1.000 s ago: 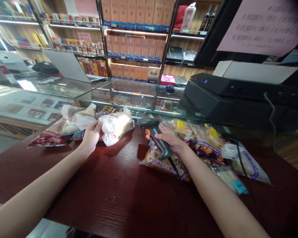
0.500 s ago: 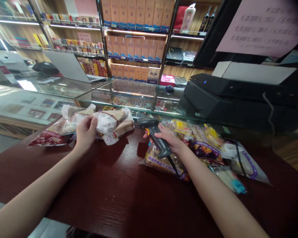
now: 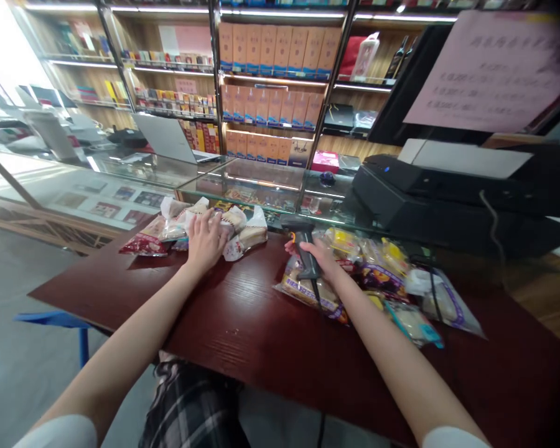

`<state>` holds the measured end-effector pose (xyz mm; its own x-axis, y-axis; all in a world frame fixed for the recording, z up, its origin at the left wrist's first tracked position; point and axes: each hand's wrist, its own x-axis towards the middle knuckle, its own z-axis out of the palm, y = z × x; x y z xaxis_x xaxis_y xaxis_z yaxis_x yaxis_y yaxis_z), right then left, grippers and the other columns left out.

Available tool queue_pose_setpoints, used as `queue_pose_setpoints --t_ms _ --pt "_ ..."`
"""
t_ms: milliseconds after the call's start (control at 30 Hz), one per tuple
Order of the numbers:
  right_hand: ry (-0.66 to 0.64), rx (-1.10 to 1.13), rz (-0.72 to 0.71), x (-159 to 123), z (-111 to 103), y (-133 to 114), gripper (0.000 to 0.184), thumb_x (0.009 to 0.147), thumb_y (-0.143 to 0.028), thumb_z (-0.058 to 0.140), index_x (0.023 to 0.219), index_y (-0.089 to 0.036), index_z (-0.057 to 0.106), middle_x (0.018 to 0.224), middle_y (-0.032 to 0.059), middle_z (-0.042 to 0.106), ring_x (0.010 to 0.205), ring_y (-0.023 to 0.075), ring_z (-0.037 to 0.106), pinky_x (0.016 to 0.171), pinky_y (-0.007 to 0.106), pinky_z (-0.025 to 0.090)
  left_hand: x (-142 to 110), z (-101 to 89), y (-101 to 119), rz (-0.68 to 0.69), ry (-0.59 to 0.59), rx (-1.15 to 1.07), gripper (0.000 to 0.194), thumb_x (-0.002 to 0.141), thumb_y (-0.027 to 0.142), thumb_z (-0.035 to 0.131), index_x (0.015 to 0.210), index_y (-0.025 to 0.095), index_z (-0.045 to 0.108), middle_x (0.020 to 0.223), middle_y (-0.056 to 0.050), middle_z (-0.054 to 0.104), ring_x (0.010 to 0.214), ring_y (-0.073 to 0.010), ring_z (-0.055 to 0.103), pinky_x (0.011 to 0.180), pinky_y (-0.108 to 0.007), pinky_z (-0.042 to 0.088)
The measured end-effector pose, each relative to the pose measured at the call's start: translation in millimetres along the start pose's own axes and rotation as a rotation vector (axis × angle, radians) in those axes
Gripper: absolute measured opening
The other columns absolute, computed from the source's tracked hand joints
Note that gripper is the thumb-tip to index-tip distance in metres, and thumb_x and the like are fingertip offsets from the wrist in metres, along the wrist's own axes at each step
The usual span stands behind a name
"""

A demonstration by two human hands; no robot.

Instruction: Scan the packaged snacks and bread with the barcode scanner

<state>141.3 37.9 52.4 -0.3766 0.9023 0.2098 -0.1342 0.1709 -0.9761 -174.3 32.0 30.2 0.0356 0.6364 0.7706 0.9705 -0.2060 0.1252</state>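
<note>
Backdrop: wooden wall shelves (image 3: 280, 79), edged with light strips, are stocked with tall orange-brown cartons (image 3: 271, 50) trimmed in blue.
Counter: a glass display case (image 3: 256, 177) is set behind the work surface; an open silver laptop (image 3: 165, 137) is placed on its left part.
Table: dark red-brown, wood-grained tabletop (image 3: 242, 330); its near middle is lit by a glare patch.
Left hand (image 3: 206, 241): held palm down over the left pile, fingers spread and slightly bent; whether anything is gripped cannot be told, as the fingertips are lost among the wrappers.
Left pile: white paper-and-film food packs (image 3: 249, 236) are heaped at the table's far edge; a clear bag with a dark-red printed end (image 3: 144, 244) is laid at the outer left.
Right hand (image 3: 325, 256): fingers are closed around the handle of a black pistol-shaped barcode scanner (image 3: 310, 264).
Scanner: held above a clear bread bag with a purple-lettered band (image 3: 303, 289); its black cable is run down from the grip.
Right pile: assorted clear and purple-printed bread packs (image 3: 382, 277) are bunched beside the right forearm.
Behind right pile: a bulky black machine (image 3: 420, 186) is parked, blue light lit.
</note>
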Motion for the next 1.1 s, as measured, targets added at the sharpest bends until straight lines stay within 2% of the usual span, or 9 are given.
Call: queue_pose_setpoints --t_ms 133,267,433,500,600,667,767,933,1100 --pt "0.087 -0.128 -0.094 -5.7 -0.3 -15.8 0.023 0.077 -0.037 0.066 0.09 -0.018 0.066 0.089 0.0047 0.074 0.082 0.017 0.068 0.078 0.029 0.053 -8.9 9.5 5.2 0.081 -0.055 -0.049 0.06 0.095 0.039 0.043 0.148 0.009 0.041 0.149 -0.02 0.044 0.141 -0.0326 0.036 0.121 -0.054 0.006" --pt "0.095 -0.114 0.064 -30.8 -10.0 -37.5 0.026 0.076 -0.04 0.064 0.089 -0.018 0.062 0.063 0.0012 0.067 0.054 0.0138 0.061 0.048 0.022 0.045 -16.5 9.9 11.8 0.104 -0.131 -0.091 0.061 0.095 0.038 0.042 0.148 0.009 0.04 0.153 -0.022 0.039 0.146 -0.0332 0.029 0.12 -0.056 0.003" --pt "0.214 -0.039 0.139 -79.2 -33.1 -44.9 0.025 0.073 -0.039 0.064 0.084 -0.017 0.059 0.052 0.0003 0.063 0.045 0.0128 0.055 0.045 0.022 0.044 -22.4 -3.3 43.7 0.099 -0.083 -0.128 0.059 0.093 0.036 0.044 0.147 0.012 0.041 0.162 -0.022 0.017 0.151 -0.0363 0.004 0.116 -0.064 -0.006" --pt "0.284 -0.005 0.131 -93.1 -43.0 -41.8 0.023 0.073 -0.038 0.063 0.081 -0.017 0.058 0.05 0.0009 0.062 0.045 0.0125 0.055 0.045 0.021 0.043 -23.4 -5.9 64.5 0.135 -0.13 -0.219 0.059 0.093 0.036 0.044 0.146 0.011 0.04 0.159 -0.024 0.023 0.151 -0.0355 0.011 0.117 -0.062 -0.001" --pt "0.368 0.085 0.114 -104.0 -54.2 -34.9 0.021 0.074 -0.037 0.06 0.08 -0.018 0.057 0.049 -0.0002 0.061 0.044 0.0122 0.053 0.044 0.021 0.041 -26.8 1.3 100.1 0.169 -0.318 -0.444 0.063 0.093 0.042 0.045 0.145 0.008 0.038 0.147 -0.025 0.04 0.142 -0.0337 0.034 0.116 -0.053 0.024" --pt "0.389 0.12 0.116 -106.9 -58.3 -29.8 0.02 0.073 -0.037 0.06 0.08 -0.019 0.055 0.048 -0.0012 0.06 0.044 0.0122 0.053 0.044 0.021 0.041 -31.2 13.1 121.9 0.081 -0.451 -0.584 0.069 0.09 0.047 0.049 0.145 0.006 0.035 0.143 -0.026 0.044 0.137 -0.0339 0.042 0.112 -0.051 0.034" --pt "0.403 0.13 0.13 -108.9 -61.6 -21.7 0.018 0.072 -0.036 0.061 0.077 -0.02 0.053 0.046 -0.002 0.059 0.042 0.0126 0.052 0.042 0.021 0.04 -37.9 34.3 142.9 -0.071 -0.54 -0.677 0.084 0.079 0.052 0.064 0.144 0.007 0.035 0.144 -0.026 0.04 0.136 -0.037 0.042 0.11 -0.052 0.035" --pt "0.372 0.137 0.167 -112.6 -68.3 -11.6 0.018 0.074 -0.035 0.059 0.078 -0.018 0.057 0.049 0.0009 0.063 0.043 0.0125 0.054 0.041 0.021 0.041 -38.4 55.8 143.7 -0.056 -0.588 -0.799 0.062 0.078 0.051 0.065 0.125 0.012 0.054 0.118 -0.016 0.063 0.109 -0.0289 0.063 0.098 -0.044 0.048" --pt "0.335 0.246 0.178 -111.7 -71.6 -4.1 0.023 0.075 -0.034 0.061 0.09 -0.017 0.059 0.062 0.0033 0.07 0.053 0.0162 0.065 0.045 0.023 0.047 -34.5 47.5 139.2 -0.073 -0.501 -0.754 0.048 0.086 0.041 0.057 0.126 0.015 0.055 0.121 -0.015 0.062 0.11 -0.0278 0.059 0.1 -0.045 0.045"
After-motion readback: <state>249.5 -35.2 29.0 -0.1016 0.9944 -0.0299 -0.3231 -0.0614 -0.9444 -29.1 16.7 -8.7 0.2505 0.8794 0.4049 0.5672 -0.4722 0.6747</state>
